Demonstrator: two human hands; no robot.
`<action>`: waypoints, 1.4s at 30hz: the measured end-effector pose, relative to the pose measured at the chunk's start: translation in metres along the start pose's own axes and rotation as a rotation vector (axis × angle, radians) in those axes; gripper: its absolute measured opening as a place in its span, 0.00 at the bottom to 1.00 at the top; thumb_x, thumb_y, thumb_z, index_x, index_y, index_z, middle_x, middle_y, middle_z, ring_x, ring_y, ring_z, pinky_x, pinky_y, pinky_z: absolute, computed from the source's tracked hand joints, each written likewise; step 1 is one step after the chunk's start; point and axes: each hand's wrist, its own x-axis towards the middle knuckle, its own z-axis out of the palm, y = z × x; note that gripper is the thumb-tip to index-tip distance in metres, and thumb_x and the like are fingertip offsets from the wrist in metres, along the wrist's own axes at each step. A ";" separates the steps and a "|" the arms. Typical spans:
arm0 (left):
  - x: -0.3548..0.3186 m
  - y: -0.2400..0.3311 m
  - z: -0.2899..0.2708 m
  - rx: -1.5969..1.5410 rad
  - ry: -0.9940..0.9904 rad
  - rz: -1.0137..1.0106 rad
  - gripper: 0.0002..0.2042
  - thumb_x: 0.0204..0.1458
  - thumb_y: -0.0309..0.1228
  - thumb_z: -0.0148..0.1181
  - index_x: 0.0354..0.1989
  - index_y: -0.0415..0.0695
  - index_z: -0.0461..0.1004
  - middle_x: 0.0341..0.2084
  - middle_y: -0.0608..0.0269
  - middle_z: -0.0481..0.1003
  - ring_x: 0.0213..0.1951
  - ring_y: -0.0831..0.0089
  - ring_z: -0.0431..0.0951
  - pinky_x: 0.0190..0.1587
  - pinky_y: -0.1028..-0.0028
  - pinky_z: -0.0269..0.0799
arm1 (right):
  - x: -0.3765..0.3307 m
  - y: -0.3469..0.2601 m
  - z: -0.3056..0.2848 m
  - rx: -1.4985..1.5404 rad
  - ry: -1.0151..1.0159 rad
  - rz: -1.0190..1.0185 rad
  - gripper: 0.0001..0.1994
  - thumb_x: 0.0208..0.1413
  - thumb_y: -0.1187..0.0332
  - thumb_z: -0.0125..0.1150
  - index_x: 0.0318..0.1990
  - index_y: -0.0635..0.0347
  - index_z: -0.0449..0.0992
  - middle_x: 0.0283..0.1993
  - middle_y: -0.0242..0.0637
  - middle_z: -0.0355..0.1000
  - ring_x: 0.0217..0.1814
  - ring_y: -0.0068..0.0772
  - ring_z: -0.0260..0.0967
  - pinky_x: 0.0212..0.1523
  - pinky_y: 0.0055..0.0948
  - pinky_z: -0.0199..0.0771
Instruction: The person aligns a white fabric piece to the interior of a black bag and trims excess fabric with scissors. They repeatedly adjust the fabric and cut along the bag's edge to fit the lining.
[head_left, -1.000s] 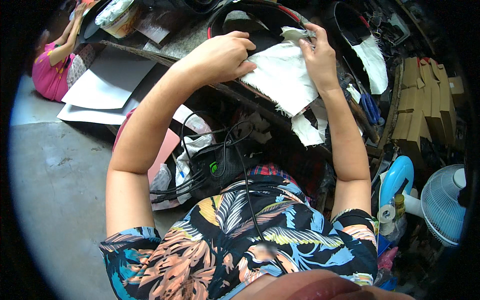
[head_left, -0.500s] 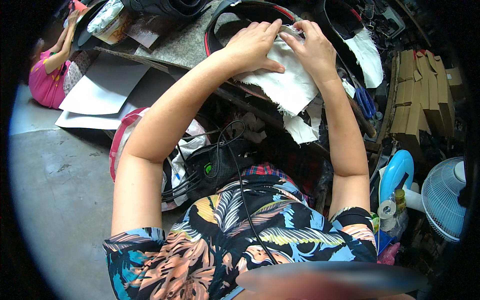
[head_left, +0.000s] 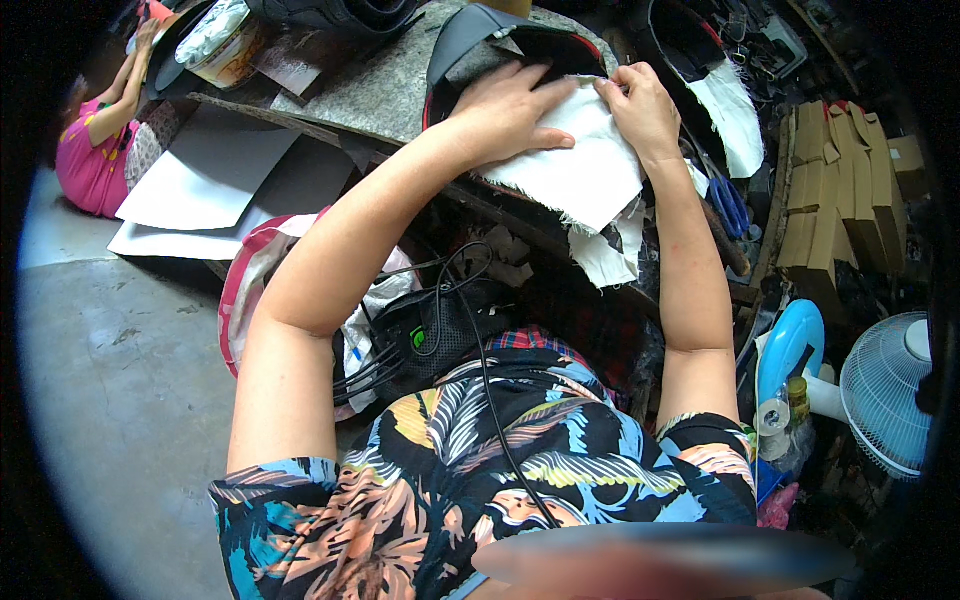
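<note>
A white cloth [head_left: 570, 165] with frayed edges lies over the near side of a curved black band [head_left: 470, 45] with red edging, at the front of the workbench. My left hand [head_left: 515, 115] rests flat on the cloth and the band, its fingers stretched out and the thumb apart. At the cloth's upper right edge my right hand [head_left: 642, 112] is closed, pinching the cloth between thumb and fingers. Part of the band is hidden under the left hand and the cloth. A narrow white scrap [head_left: 603, 258] hangs below.
A second black band [head_left: 685, 40] with white cloth [head_left: 730, 115] stands at right, near blue-handled scissors [head_left: 732, 205]. Flattened cardboard [head_left: 845, 200] and a fan [head_left: 887, 395] are farther right. White sheets [head_left: 205, 165] and a bucket [head_left: 218, 55] are at left. A person in pink [head_left: 95, 165] sits beyond.
The black band has tilted, so more of its dark face shows at the back. My right hand has closed into a pinch at the cloth's edge; the left has shifted slightly and spread its fingers.
</note>
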 end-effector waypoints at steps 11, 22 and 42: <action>0.014 0.001 -0.024 -0.060 -0.121 0.065 0.20 0.56 0.43 0.64 0.57 0.56 0.76 0.52 0.54 0.75 0.53 0.57 0.72 0.56 0.61 0.70 | 0.003 0.011 -0.010 0.642 -0.105 0.008 0.12 0.56 0.62 0.67 0.42 0.61 0.82 0.39 0.32 0.77 0.39 0.22 0.74 0.40 0.25 0.74; 0.021 0.000 -0.024 -0.113 0.044 -0.021 0.10 0.52 0.33 0.65 0.40 0.45 0.78 0.35 0.59 0.77 0.43 0.61 0.80 0.46 0.65 0.75 | -0.001 -0.003 -0.024 1.007 -0.251 0.075 0.09 0.62 0.73 0.58 0.46 0.61 0.81 0.40 0.30 0.78 0.42 0.17 0.72 0.48 0.19 0.72; 0.003 0.004 -0.007 -0.210 0.268 -0.098 0.06 0.51 0.30 0.65 0.35 0.45 0.79 0.32 0.58 0.80 0.36 0.60 0.82 0.39 0.67 0.78 | -0.005 -0.006 -0.026 0.543 -0.298 -0.157 0.15 0.53 0.75 0.56 0.47 0.60 0.81 0.42 0.37 0.80 0.42 0.29 0.77 0.49 0.28 0.76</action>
